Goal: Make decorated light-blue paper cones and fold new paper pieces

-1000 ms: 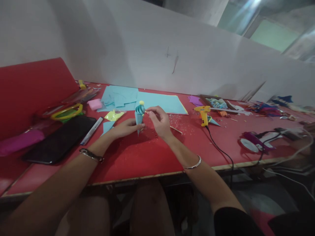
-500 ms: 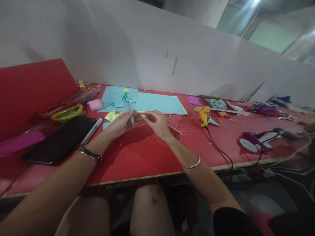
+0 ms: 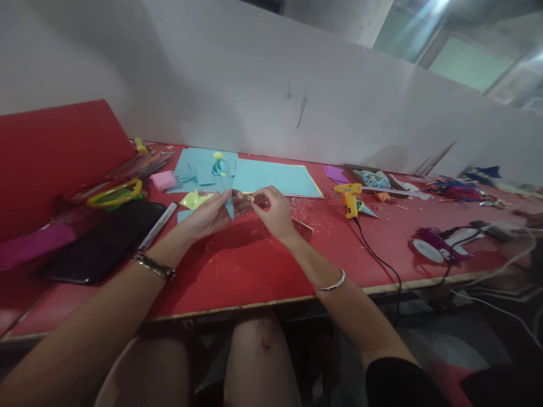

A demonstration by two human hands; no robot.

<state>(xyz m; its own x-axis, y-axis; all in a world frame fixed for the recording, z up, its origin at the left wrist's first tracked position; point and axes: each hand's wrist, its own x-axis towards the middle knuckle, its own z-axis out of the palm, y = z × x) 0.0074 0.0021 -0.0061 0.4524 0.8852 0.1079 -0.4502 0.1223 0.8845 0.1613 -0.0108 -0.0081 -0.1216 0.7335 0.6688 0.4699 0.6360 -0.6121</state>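
Note:
My left hand (image 3: 212, 213) holds a light blue paper piece (image 3: 229, 206), narrow and pointed at its lower end, with a yellow round top. Close by on the right, my right hand (image 3: 275, 212) pinches a small yellow piece (image 3: 250, 198) between thumb and fingers, near the fingertips of my left hand. Behind the hands lie light blue sheets (image 3: 275, 176) on the red table (image 3: 254, 271). Yellow paper (image 3: 195, 199) rests just behind my left hand.
A yellow glue gun (image 3: 349, 199) with a black cord stands to the right. On the left are a black phone-like slab (image 3: 106, 243), a marker (image 3: 158, 226), a pink block (image 3: 163, 180) and a yellow ring (image 3: 114, 195). A tray (image 3: 396, 182) of scraps sits at the back right.
The lower tip of the blue piece has shifted slightly right and down. My left fingers are a little more spread, and the yellow piece has moved slightly right with my right fingertips.

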